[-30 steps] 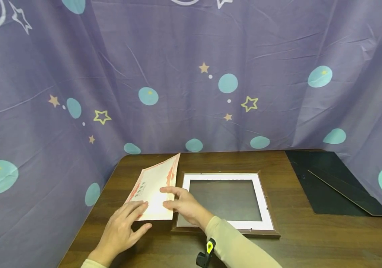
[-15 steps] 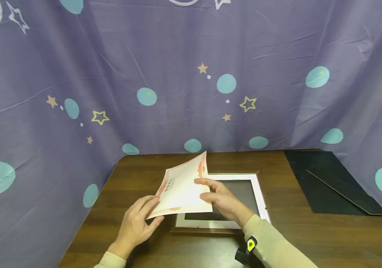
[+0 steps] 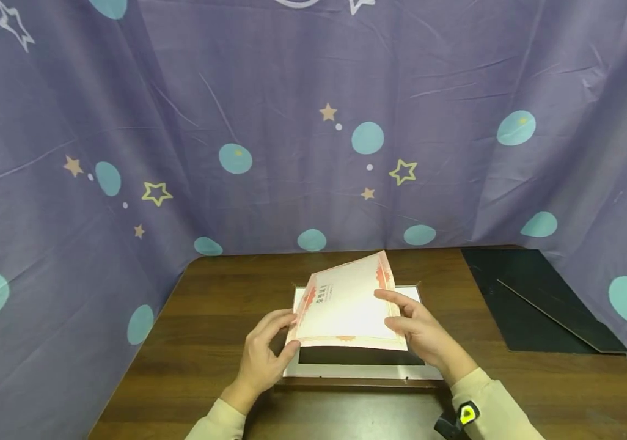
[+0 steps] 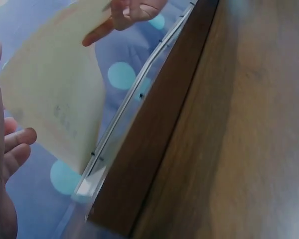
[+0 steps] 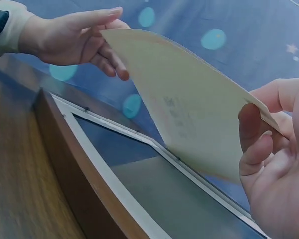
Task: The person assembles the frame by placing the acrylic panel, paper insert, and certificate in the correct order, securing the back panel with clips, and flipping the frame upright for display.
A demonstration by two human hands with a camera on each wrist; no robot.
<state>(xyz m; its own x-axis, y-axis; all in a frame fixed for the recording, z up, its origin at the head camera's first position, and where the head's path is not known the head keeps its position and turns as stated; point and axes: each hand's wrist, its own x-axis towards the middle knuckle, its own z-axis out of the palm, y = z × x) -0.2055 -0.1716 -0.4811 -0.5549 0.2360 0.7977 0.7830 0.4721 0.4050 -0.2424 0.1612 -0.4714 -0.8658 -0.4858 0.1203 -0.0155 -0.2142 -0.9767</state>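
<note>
A cream certificate with a red-orange printed border and dark lettering is held tilted over a brown picture frame. My right hand pinches its right edge, thumb on one face and fingers on the other, as the right wrist view shows. At the near left corner, my left hand holds the sheet between thumb and fingers. The frame lies flat with a white mat around a dark glassy opening. In the right wrist view, the sheet's underside and its reflection in the glass show.
Dark backing boards lie at the table's right side, one narrow panel slanting across the other. A purple curtain with stars and blue dots stands behind the wooden table. Small metal tabs stick up along the frame's edge.
The certificate has moved right with both hands, from beside the frame to over it. The left fingers, first resting on the sheet, now hold its left corner.
</note>
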